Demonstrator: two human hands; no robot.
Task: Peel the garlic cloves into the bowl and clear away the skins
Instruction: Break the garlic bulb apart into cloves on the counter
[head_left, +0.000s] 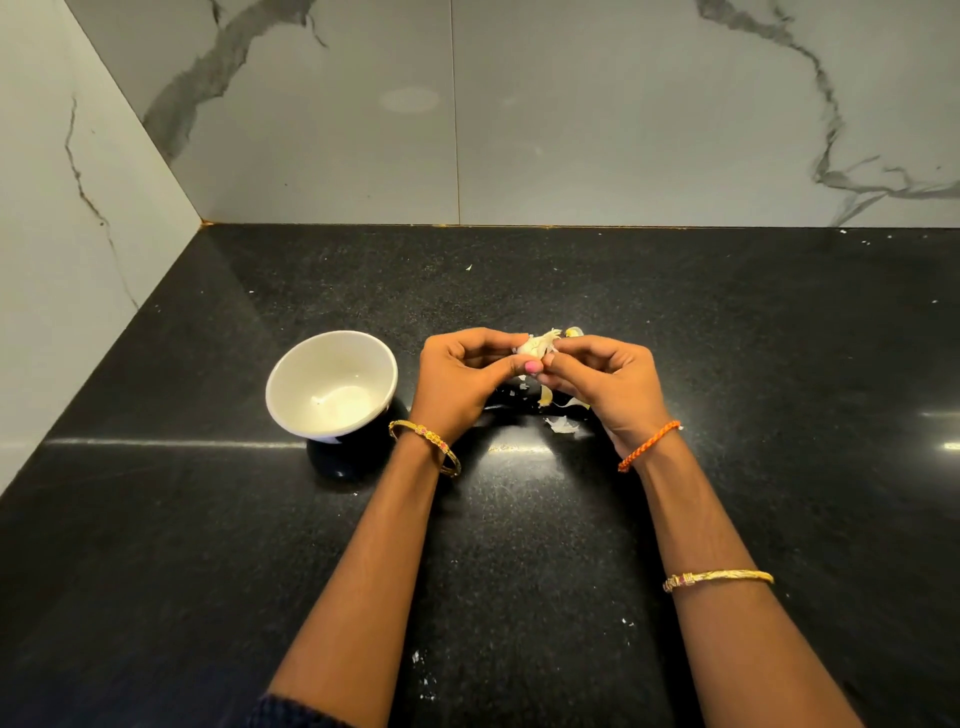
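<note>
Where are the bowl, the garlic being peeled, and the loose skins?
bowl (291, 374): head view, left inner wall.
garlic (535, 344): head view, white part showing between both hands.
skins (562, 425): head view, scrap lying on the counter.

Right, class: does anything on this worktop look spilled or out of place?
Yes: papery garlic skin scraps lie scattered on the black granite counter beneath the hands, with white flecks farther out. The white ceramic bowl looks empty.

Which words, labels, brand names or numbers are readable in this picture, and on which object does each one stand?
None: no text shows anywhere.
The white ceramic bowl, the black speckled stone counter, the grey-veined marble wall tiles and the gold bangles are unmarked.
</note>
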